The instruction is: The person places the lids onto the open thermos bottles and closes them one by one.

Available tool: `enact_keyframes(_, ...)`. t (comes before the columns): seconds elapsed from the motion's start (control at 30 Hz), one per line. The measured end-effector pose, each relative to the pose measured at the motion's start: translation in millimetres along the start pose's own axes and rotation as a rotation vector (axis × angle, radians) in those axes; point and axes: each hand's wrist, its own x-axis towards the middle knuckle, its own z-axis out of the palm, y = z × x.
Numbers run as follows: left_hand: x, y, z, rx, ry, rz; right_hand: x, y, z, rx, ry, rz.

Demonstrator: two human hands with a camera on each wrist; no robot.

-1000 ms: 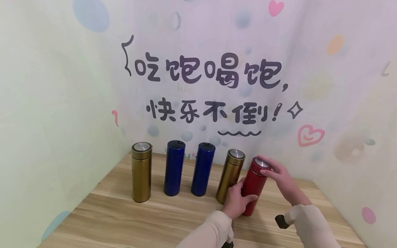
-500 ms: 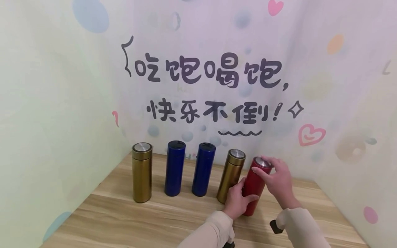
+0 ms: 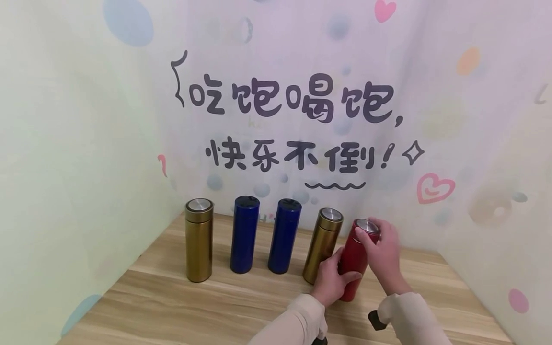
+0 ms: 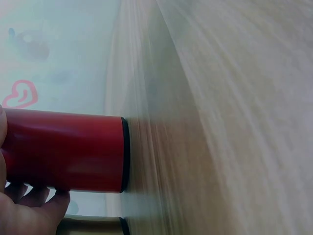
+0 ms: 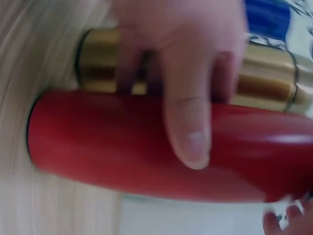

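A red thermos bottle with a silver-topped lid stands at the right end of a row of bottles. My left hand grips its body from the left, thumb across the front; the right wrist view shows that thumb on the red surface. My right hand holds the lid, thumb on the near side and fingers behind. In the left wrist view the base of the red thermos meets the tabletop. Right beside it stands a gold thermos, near the left hand's fingers.
Two blue thermos bottles stand upright in the middle of the row. Another gold thermos is at the left end. All stand on a wood-grain table, with a printed cloth hanging behind.
My right hand has shifted around the red thermos's lid, bringing its thumb to the near side and its wrist leftward. The left hand keeps its grip; the bottles have stayed in place.
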Motion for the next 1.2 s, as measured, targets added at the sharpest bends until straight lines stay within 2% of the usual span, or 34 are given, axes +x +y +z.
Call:
enact_keyframes(0.1,-0.4,1.0,-0.8,0.012,0.001,0.018,4,6,-10,0.195,-0.169,0.043)
enact_keyframes(0.2,-1.0,0.8,-1.9,0.019,0.003,0.036,8,15,-19,0.288,-0.291,0.021)
enact_keyframes(0.3,-1.2,-0.2,-2.1,0.016,0.004,0.038,11,22,-24,0.307,-0.357,0.005)
enact_keyframes(0.43,-1.2,-1.4,-1.7,0.018,0.005,0.037,12,24,-29,0.221,-0.386,-0.005)
enact_keyframes(0.7,-0.3,-2.7,-0.1,0.01,0.005,0.047,8,22,-29,0.067,-0.29,-0.011)
enact_keyframes(1.03,-0.4,-4.3,2.3,0.02,0.011,0.041,3,24,-9,-0.035,-0.005,-0.108)
enact_keyframes(1.2,-0.5,-3.6,2.1,0.021,0.006,0.023,1,19,3,-0.1,0.121,-0.105)
